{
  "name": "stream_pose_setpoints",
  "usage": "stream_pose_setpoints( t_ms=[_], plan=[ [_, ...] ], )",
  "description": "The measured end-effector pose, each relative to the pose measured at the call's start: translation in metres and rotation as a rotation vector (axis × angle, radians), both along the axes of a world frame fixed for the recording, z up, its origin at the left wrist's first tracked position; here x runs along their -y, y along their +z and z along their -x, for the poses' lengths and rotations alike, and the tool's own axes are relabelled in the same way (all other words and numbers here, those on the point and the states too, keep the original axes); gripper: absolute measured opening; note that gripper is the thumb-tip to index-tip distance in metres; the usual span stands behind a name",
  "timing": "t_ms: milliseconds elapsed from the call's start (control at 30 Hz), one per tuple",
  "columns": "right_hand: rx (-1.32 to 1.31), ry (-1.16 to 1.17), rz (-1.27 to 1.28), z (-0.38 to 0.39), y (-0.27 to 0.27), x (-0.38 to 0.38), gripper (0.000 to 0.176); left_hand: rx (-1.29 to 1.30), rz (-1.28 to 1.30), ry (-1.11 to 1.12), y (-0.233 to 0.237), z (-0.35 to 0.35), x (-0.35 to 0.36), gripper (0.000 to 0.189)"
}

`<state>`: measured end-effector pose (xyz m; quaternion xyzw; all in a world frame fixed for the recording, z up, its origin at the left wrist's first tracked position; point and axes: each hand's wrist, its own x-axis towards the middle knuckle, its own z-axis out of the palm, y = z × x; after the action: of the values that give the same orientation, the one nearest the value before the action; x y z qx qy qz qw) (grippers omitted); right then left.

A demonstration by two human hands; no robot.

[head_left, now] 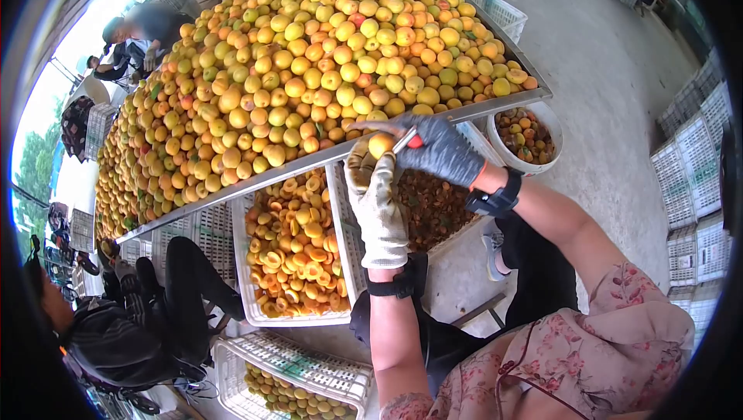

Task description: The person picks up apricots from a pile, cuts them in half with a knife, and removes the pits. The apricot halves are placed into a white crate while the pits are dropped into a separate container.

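My left hand, in a cream knitted glove, is closed around a whole yellow-orange apricot at the near edge of the heaped metal table. My right hand, in a grey glove, grips a small knife with a red part showing at the fingers. Its metal end is against or right beside the apricot; my fingers partly hide the contact. Below my hands, a white crate holds halved apricots. Beside it, partly behind my left hand, lie brown pits or scraps.
Whole apricots cover the metal table. A white bucket of darker fruit stands right. Another crate with apricots sits below. Stacked crates line the right side. A seated person is at left; another works beyond the table.
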<state>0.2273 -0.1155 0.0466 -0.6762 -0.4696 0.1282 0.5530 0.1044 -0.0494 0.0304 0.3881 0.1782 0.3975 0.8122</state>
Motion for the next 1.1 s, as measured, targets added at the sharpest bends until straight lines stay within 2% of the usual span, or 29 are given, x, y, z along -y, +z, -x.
stream_pose_setpoints(
  t_ms=[100, 133, 167, 233, 267, 367, 400, 500, 533, 567, 633, 700, 900, 967, 1000, 1100],
  plan=[
    [0.146, -0.019, 0.09, 0.03, 0.009, 0.0, 0.043, -0.021, -0.004, -0.005, -0.001, 0.019, -0.01, 0.031],
    [0.211, -0.026, 0.075, 0.038, 0.017, 0.005, 0.046, 0.076, 0.013, 0.007, 0.002, 0.023, -0.01, 0.032],
    [0.212, -0.015, 0.065, 0.043, 0.015, 0.007, 0.046, 0.196, 0.047, 0.008, 0.004, 0.026, -0.013, 0.034],
    [0.131, -0.034, 0.002, 0.048, 0.008, 0.014, 0.044, 0.257, 0.047, -0.041, 0.012, 0.043, -0.02, 0.036],
    [0.026, 0.068, 0.033, 0.052, 0.016, 0.022, 0.036, 0.307, 0.138, -0.027, 0.018, 0.048, -0.022, 0.036],
    [-0.073, 0.155, 0.001, 0.063, 0.012, 0.027, 0.028, 0.211, 0.03, -0.067, 0.018, 0.061, -0.032, 0.039],
    [0.019, 0.163, -0.06, 0.064, 0.007, 0.026, 0.025, 0.208, 0.029, -0.069, 0.018, 0.061, -0.033, 0.039],
    [0.075, 0.117, -0.007, 0.069, 0.005, 0.028, 0.024, 0.177, -0.011, -0.039, 0.018, 0.061, -0.033, 0.037],
    [-0.092, 0.124, 0.07, 0.071, 0.007, 0.028, 0.024, 0.137, 0.002, -0.019, 0.017, 0.062, -0.033, 0.037],
    [-0.089, 0.13, 0.068, 0.071, 0.007, 0.027, 0.024, 0.101, 0.012, 0.005, 0.018, 0.062, -0.033, 0.036],
    [-0.299, 0.138, 0.092, 0.07, 0.007, 0.026, 0.023, 0.09, 0.034, 0.008, 0.018, 0.063, -0.035, 0.036],
    [-0.278, 0.156, 0.02, 0.07, 0.001, 0.025, 0.023, 0.042, 0.041, 0.022, 0.014, 0.063, -0.037, 0.035],
    [-0.287, 0.147, 0.115, 0.069, 0.005, 0.024, 0.026, 0.017, 0.048, 0.027, 0.013, 0.061, -0.037, 0.034],
    [-0.1, 0.108, 0.059, 0.07, 0.006, 0.021, 0.026, 0.007, 0.032, 0.014, 0.014, 0.059, -0.035, 0.034],
    [-0.099, 0.104, 0.056, 0.071, 0.005, 0.019, 0.026, 0.002, 0.035, 0.057, 0.017, 0.055, -0.03, 0.033],
    [-0.155, 0.072, 0.191, 0.069, -0.012, 0.013, 0.023, -0.092, 0.004, 0.125, 0.019, 0.051, -0.022, 0.029]
  ],
)
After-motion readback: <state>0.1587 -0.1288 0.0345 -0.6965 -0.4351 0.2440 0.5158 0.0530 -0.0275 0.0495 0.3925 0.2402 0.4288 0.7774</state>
